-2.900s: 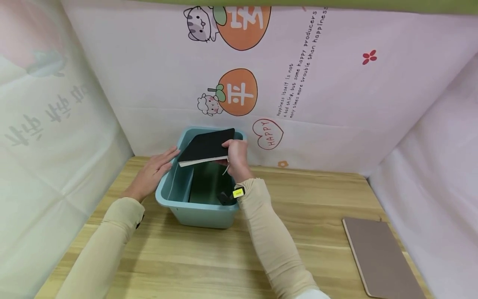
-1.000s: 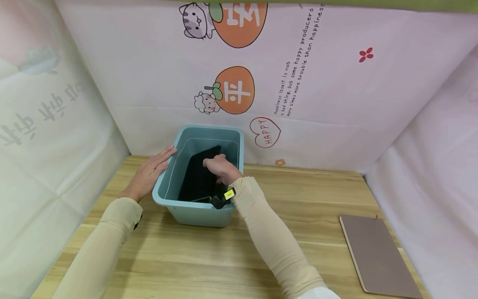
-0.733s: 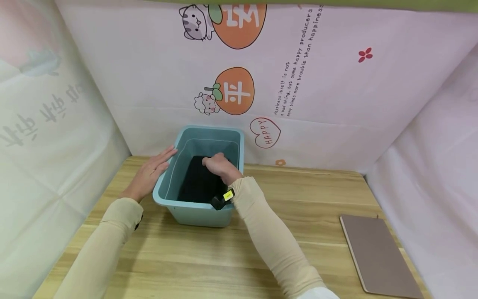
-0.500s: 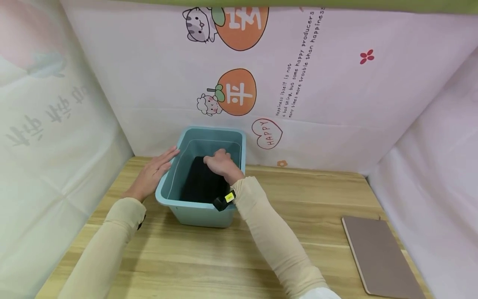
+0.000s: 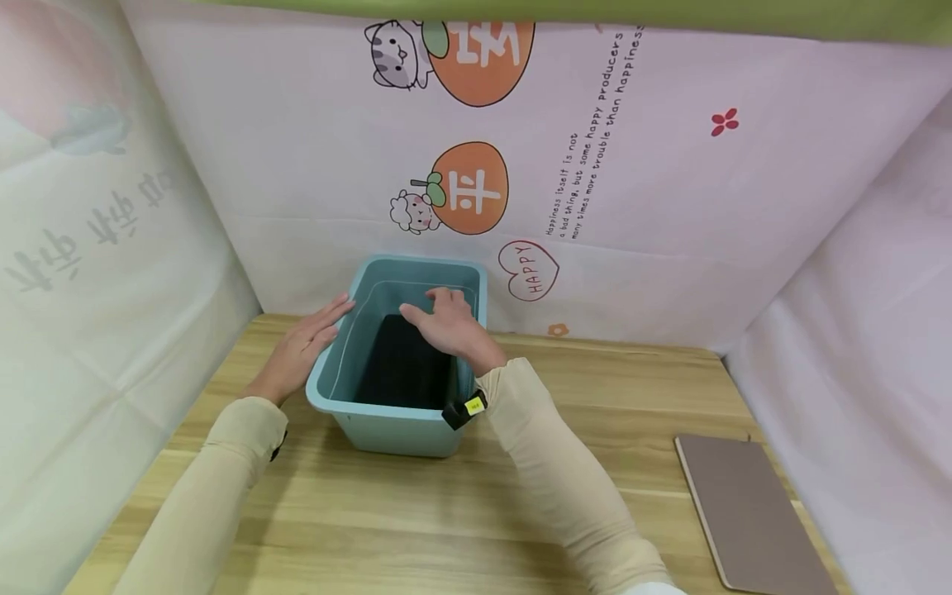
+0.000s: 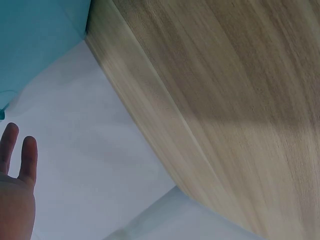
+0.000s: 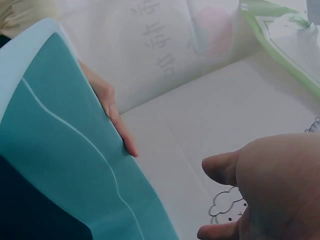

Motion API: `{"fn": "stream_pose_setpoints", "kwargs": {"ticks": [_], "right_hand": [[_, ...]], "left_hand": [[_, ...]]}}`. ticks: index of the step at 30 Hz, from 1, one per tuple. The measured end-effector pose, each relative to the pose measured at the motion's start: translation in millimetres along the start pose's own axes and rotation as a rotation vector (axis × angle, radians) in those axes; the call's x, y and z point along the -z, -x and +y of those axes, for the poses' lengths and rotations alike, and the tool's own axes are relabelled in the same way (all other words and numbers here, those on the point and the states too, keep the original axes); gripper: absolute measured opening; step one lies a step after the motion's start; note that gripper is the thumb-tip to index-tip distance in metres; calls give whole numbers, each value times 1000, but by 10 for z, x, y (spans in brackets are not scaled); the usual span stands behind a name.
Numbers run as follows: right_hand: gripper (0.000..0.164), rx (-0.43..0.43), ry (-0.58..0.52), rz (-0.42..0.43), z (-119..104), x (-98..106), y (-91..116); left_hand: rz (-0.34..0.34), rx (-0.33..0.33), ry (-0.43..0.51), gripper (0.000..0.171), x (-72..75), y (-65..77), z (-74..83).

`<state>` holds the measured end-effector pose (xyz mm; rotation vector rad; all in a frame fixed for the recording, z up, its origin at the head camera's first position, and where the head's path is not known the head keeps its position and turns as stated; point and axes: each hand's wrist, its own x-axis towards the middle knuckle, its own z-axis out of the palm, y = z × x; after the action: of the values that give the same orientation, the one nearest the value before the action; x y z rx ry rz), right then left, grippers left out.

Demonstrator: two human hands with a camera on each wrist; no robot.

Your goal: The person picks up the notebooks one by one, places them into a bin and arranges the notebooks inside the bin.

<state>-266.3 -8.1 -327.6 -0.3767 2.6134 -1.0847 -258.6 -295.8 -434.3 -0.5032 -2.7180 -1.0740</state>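
Note:
A light-blue plastic bin (image 5: 402, 431) stands on the wooden table against the back wall. Flat on its bottom lies a black notebook (image 5: 405, 364), its right side partly covered by my right hand. That right hand (image 5: 449, 324) hovers over the bin's inside, thumb and fingers spread apart with nothing between them. My left hand (image 5: 301, 347) rests with straight fingers on the bin's left rim. In the right wrist view, the fingers (image 7: 122, 132) of the left hand lie along the bin's outer edge.
A taupe notebook (image 5: 754, 512) lies near the right edge of the wooden table (image 5: 357, 529). White printed cloth (image 5: 640, 207) hangs behind and at both sides. A green band (image 5: 565, 11) crosses the top.
The black notebook has gone from my right hand down flat onto the bin's bottom. My right hand has let go, spread its fingers and risen. The left hand stays on the rim.

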Motion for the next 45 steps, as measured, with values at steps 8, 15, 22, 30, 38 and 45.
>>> {"fn": "stream_pose_setpoints", "kwargs": {"ticks": [8, 15, 22, 30, 38, 45], "right_hand": [[76, 90, 102, 35, 68, 103, 95], [80, 139, 185, 75, 120, 221, 163], [80, 165, 231, 89, 257, 301, 204], [80, 152, 340, 148, 460, 378, 268], [79, 136, 428, 204, 594, 444, 362], [79, 126, 470, 256, 779, 478, 425]], "left_hand": [[1, 0, -20, 47, 17, 7, -17], [-6, -11, -22, 47, 15, -2, -27], [0, -5, -1, 46, -1, 10, -44], [-1, -14, -4, 46, -25, -13, -52], [-3, -29, -18, 47, -17, -20, -38], [-5, -23, -24, 47, -7, -14, -24]]}}
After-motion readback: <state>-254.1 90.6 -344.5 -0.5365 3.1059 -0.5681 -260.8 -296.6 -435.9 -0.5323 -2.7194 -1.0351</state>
